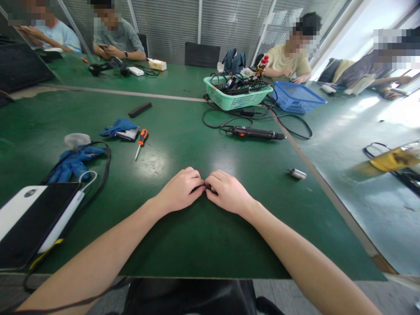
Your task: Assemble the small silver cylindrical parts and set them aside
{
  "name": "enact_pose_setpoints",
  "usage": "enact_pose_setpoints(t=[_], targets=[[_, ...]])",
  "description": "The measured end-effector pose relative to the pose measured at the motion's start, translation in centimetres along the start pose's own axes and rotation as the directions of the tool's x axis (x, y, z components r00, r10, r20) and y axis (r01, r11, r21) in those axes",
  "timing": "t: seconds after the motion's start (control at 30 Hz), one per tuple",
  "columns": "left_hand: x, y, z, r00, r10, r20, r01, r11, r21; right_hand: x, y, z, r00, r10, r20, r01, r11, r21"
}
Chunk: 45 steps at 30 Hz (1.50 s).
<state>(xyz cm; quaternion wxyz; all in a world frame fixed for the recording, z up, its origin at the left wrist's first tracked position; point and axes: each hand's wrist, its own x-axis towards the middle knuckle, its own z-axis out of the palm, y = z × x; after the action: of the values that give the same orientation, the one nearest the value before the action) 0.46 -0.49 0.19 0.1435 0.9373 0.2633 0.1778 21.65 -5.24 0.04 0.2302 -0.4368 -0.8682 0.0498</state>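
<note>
Green table (197, 245) fills the view, and other people sit at its far side. Nearer to the camera than the electric screwdriver (256, 133), and left of it, the left hand (180, 190) and the right hand (228, 192) meet, both curled, pinching a small dark piece (207, 188) between their fingertips; what it is, I cannot tell. A metal cylinder (297, 174) lies just right of that screwdriver, untouched. By my judgement the handwork is underway, with no tool taken up.

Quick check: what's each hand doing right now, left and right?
Left hand: closed, pinching a small dark part.
Right hand: closed, pinching the same part.
</note>
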Motion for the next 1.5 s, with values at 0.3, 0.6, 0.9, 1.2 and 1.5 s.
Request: enact_pose_setpoints(t=[0.3, 0.6, 0.9, 1.2, 1.5], targets=[[0.0, 0.0, 0.0, 1.0, -0.006, -0.018, 0.006, 1.0, 0.005, 0.0, 0.4, -0.7, 1.0, 0.017, 0.024, -0.018, 0.999, 0.049], [0.0, 0.0, -0.1, 1.0, -0.007, -0.027, 0.007, 1.0, 0.003, 0.0, 0.7, -1.0, 0.998, -0.018, 0.063, 0.013, 0.997, 0.074], [-0.1, -0.1, -0.1, 1.0, -0.007, -0.02, 0.008, 1.0, 0.015, -0.7, 5.4, -2.3, 0.993, 0.117, 0.01, -0.117, 0.992, -0.041], [-0.2, 0.2, -0.5, 1.0, -0.02, -0.007, 0.02, 1.0, 0.005, -5.2, 15.9, -5.1, 0.799, 0.564, -0.21, -0.601, 0.732, -0.322], [-0.1, 0.3, -0.6, 1.0, -0.023, 0.004, 0.023, 1.0, 0.005, -6.6, 17.8, -5.2, 0.652, 0.699, -0.293, -0.754, 0.562, -0.339]])
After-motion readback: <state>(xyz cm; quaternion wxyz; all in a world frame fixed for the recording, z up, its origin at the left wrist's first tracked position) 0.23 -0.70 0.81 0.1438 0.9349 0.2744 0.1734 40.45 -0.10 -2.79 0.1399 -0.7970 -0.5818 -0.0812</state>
